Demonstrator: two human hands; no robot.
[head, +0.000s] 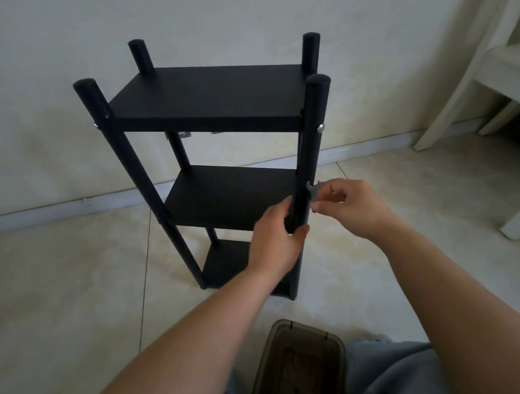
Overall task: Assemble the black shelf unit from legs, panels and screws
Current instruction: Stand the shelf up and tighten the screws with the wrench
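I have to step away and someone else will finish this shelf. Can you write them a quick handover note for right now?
Left hand: gripping the front right leg at middle-panel height, steadying it.
Right hand: fingers pinch a small flat metal wrench at that leg, level with the middle panel.
Shelf unit stands upright on the tiled floor; top panel, middle and bottom panel are all in place. A screw shows at the top joint.
Left: finish the middle right joint, then check the remaining screws. A brown plastic box sits by the lap.

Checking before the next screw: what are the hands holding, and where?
The left hand grips the shelf's front right leg just below the middle panel. The right hand pinches a small flat wrench by its lower end, at that leg.
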